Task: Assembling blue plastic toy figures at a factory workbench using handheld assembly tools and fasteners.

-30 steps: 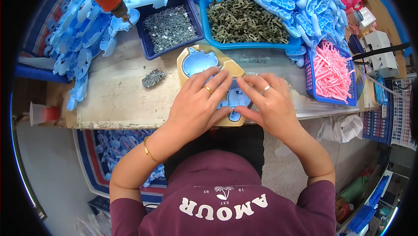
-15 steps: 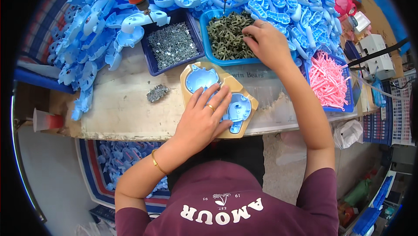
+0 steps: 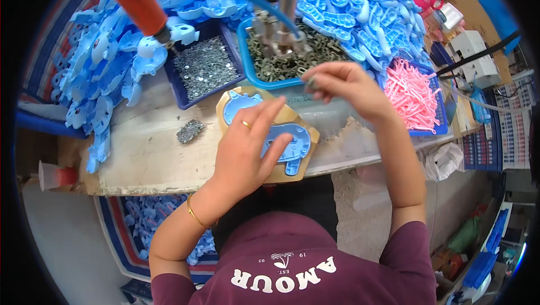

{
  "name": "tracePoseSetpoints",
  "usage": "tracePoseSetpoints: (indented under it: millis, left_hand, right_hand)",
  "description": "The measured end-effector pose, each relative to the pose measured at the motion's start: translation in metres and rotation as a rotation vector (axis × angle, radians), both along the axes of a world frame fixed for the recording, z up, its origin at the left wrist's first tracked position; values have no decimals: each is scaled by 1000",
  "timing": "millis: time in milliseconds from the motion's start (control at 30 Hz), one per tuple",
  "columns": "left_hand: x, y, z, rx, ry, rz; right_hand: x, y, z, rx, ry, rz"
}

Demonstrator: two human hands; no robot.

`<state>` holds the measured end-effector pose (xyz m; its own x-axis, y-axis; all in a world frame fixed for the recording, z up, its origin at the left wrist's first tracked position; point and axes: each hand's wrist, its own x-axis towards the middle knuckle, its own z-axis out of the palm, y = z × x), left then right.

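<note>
A tan fixture [image 3: 297, 118] on the table cradles two blue plastic shell parts, a rounded one [image 3: 238, 106] at its upper left and a longer one [image 3: 298, 140] at its lower right. Over them is my left hand [image 3: 243, 146], its fingers apart; it partly covers both parts. My right hand [image 3: 351, 86] is just in front of the teal tray [image 3: 270, 84], pinching a small greenish metal clip [image 3: 311, 83] between thumb and fingers. Many similar metal clips [image 3: 333, 52] fill that tray.
A dark blue bin of small screws [image 3: 206, 68] stands left of the tray, and a clump of screws [image 3: 190, 131] lies nearby. An orange power screwdriver [image 3: 135, 4] and a metal tool head [image 3: 286, 29] hang above. Blue shells [image 3: 112, 63] and pink parts [image 3: 412, 97] surround the workspace.
My right hand has come out of the clip tray toward me with a clip. My left hand has lifted, its fingers spread. The whole view has shifted slightly.
</note>
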<state>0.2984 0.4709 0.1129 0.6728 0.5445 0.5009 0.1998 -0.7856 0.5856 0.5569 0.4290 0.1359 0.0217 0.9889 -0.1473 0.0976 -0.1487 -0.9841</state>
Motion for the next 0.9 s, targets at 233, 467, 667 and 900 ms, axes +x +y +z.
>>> tracePoseSetpoints:
  millis: [233,467,667,900]
  left_hand:
    - [11,1,-10,-277,-190,-126]
    - [-15,2,-9,-692,-198,-56]
    - [-12,-3,-8,-658,-152,-78]
    - [-15,-3,-10,-609,-121,-54]
  right_hand:
    - [-38,-39,-9,-107,220,54]
    - [96,-93,-9,169,-1149,-678]
    - [132,-104,-26,8,-1573,-681]
    - [139,-102,-17,62,-1457,-667]
